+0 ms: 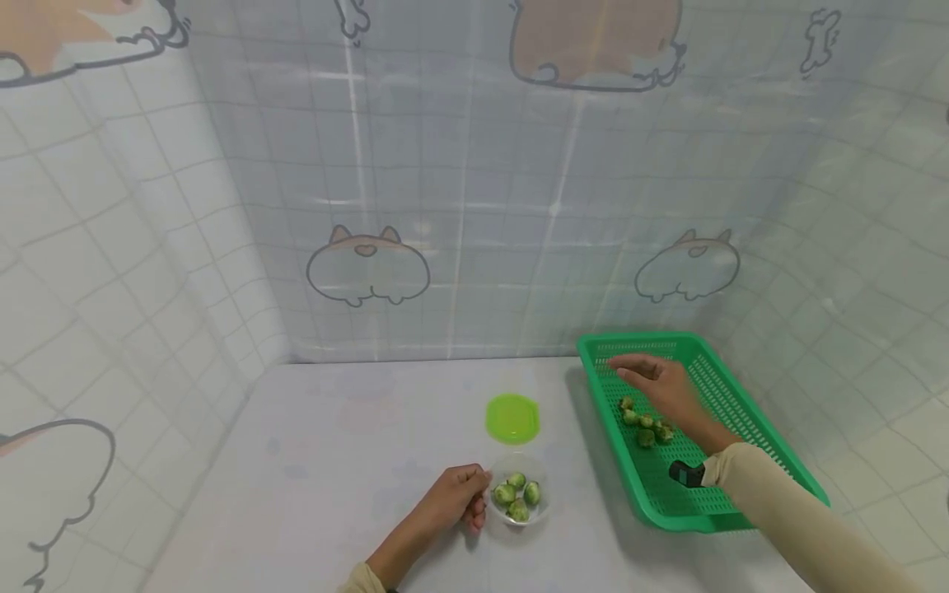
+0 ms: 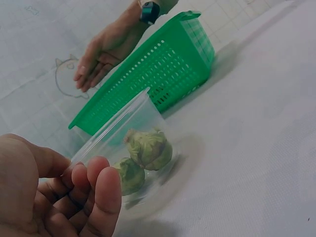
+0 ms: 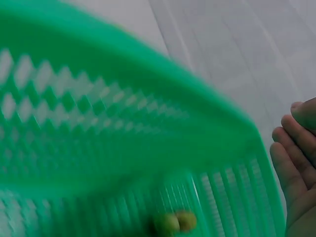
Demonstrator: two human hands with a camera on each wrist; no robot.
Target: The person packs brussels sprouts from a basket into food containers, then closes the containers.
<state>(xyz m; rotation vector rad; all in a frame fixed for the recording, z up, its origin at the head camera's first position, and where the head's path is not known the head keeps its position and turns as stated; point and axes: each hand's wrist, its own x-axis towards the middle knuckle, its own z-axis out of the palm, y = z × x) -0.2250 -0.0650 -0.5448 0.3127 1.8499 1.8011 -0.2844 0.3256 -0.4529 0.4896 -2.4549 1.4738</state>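
My left hand (image 1: 457, 494) pinches the rim of a clear plastic tub (image 2: 154, 112) that stands on the table. Several Brussels sprouts (image 1: 517, 511) lie inside the tub. Over the far left part of a green basket (image 1: 639, 512) hovers my right hand (image 1: 662, 389), its fingers extended and nothing in them. Below it, more Brussels sprouts (image 1: 647, 437) rest on the basket floor. In the right wrist view, the fingers (image 3: 287, 170) show beside the basket's rim, straight and holding nothing.
A bright green lid (image 1: 512, 418) lies flat on the white table (image 1: 371, 445), just beyond the tub. Tile-patterned sheeting (image 1: 474, 206) with dog drawings rises behind the table and at both sides. The basket stands close to the right side sheeting.
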